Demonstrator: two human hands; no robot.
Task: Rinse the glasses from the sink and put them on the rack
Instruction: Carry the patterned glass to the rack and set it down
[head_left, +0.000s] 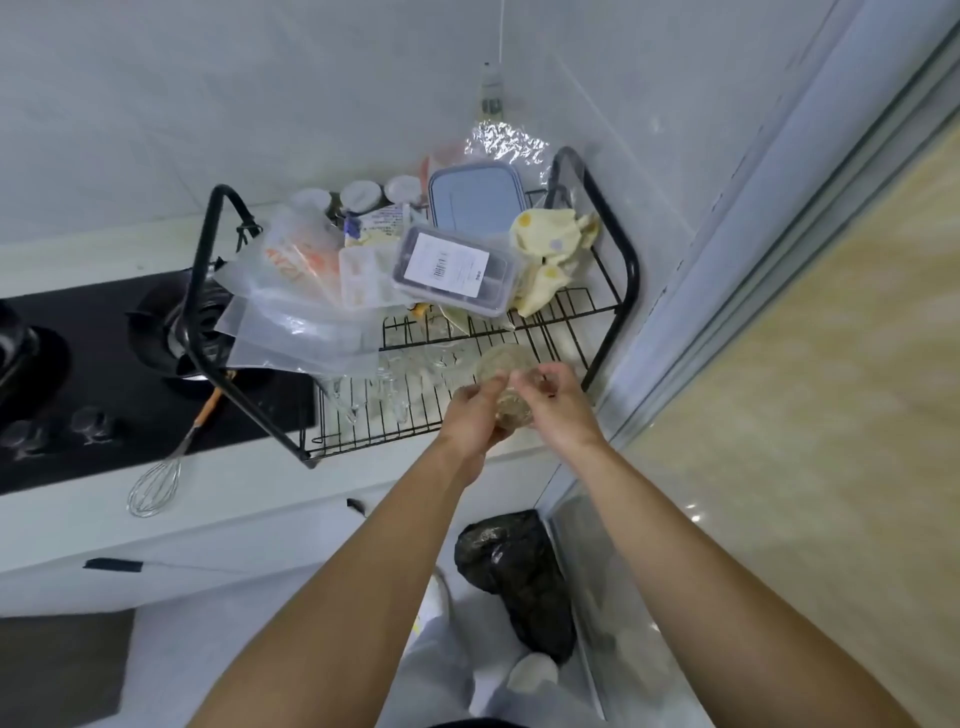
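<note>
One glass (511, 402) is held at the near right corner of the rack (630, 270), just above its lower tier. It is gripped from both sides: the left hand (474, 418) is curled round its left wall, and the right hand (560, 410) is closed on its right side and rim, fingers bent. The two hands are brought together on the one item, judged a precaution against slip, since a rinsed glass would be wet. Whether the glass touches the wires cannot be told. Other glasses (363, 397) are seen on the lower tier to the left, too blurred for their attitude to be stated; the bare wires at the right are judged the intended spot. The upper tier is taken up by bags (291, 312), a box (452, 273) and a cloth (545, 244), which accounts for the use of the lower tier. A hob (62, 374) and a whisk (156, 483) are noted at left, well apart. The sink is not in view. The step is judged to be placement.
</note>
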